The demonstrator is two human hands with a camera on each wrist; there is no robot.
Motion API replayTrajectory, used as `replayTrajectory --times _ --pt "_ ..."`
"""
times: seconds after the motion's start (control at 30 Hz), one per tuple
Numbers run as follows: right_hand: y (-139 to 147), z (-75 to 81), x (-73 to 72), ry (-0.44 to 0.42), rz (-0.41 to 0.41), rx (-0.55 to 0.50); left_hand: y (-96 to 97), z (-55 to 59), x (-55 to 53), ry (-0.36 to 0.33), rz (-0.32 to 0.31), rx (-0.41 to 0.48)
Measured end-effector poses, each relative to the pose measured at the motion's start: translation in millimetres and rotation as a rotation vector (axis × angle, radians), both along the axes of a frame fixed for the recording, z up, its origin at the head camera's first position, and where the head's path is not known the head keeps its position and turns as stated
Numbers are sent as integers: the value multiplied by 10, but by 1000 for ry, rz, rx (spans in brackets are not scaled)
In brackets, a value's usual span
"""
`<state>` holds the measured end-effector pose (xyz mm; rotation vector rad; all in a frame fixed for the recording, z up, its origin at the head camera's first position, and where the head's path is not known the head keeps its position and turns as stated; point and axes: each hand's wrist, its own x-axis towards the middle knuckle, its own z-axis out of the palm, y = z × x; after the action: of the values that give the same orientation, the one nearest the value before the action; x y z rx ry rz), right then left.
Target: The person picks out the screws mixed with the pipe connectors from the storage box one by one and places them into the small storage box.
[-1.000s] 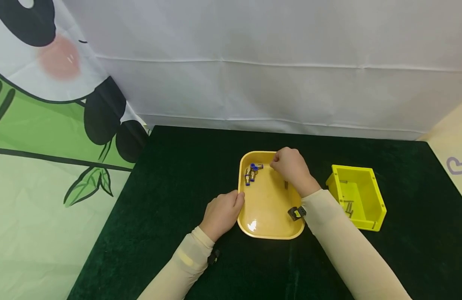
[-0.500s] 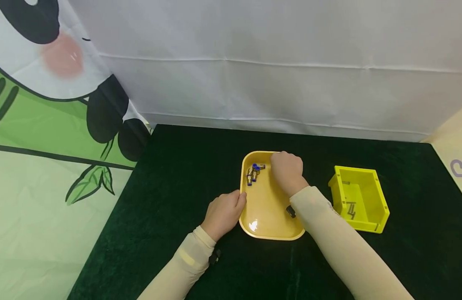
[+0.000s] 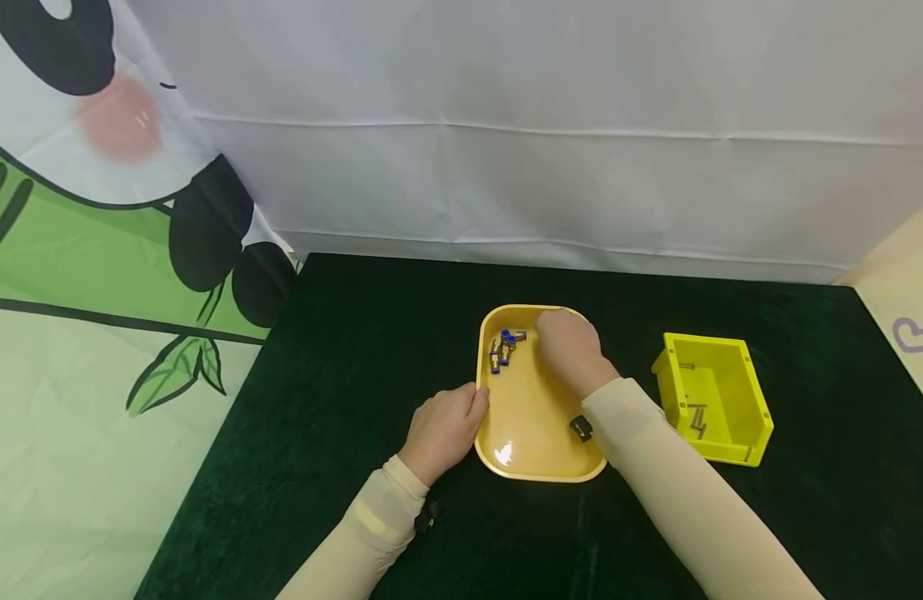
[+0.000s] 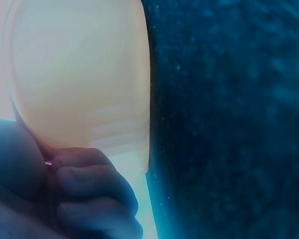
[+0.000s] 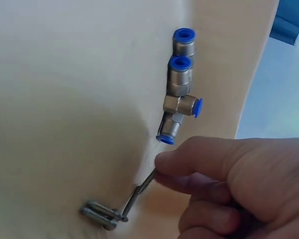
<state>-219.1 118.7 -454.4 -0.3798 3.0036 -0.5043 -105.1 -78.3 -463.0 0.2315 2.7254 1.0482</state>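
Note:
My left hand grips the left rim of a yellow tray, its thumb on the edge. In the left wrist view, curled fingers lie against the tray's wall. My right hand reaches down inside the tray's far right part. The right wrist view shows its thumb and finger pinching the end of a thin metal screw. Beside that screw's lower end, more screws lie on the tray floor. Several metal push-in fittings with blue collars sit in the tray's far left corner.
A bright yellow bin stands right of the tray, beyond my right forearm, with several screws in it. A dark green cloth covers the table. A white curtain hangs behind the far edge.
My right hand has turned and moved down and slightly closer within the tray, now covering a screw that showed beside it earlier. The left hand keeps its hold on the rim.

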Motion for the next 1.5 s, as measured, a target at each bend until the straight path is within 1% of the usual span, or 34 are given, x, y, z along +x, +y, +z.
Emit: replayTrajectory --times 0.1,0.27,0.37,0.47,0.67,0.93,1.13,1.3,1.4,1.5 --pt "6 -1 2 -13 -2 -22 9 6 0 -3 3 -8" --pt "8 38 2 -57 -42 -127 16 15 5 -13 16 -17" --pt "9 83 19 -86 -68 -172 14 16 8 -18 19 -12" --pt "11 139 49 -106 -79 -204 12 17 10 -20 23 -13" --pt "45 264 126 -116 -71 -261 12 20 2 -18 28 -21" --pt "112 386 190 -157 -73 -370 12 19 -3 -14 27 -31" --pt "213 539 257 -208 -89 -452 14 15 -4 -10 32 -34" --pt "359 608 315 -165 -106 -473 21 16 -1 -11 41 -37" --pt "458 612 343 -135 -116 -465 24 15 1 -14 46 -36" --pt "556 595 359 -123 -127 -462 26 12 5 -17 51 -35"
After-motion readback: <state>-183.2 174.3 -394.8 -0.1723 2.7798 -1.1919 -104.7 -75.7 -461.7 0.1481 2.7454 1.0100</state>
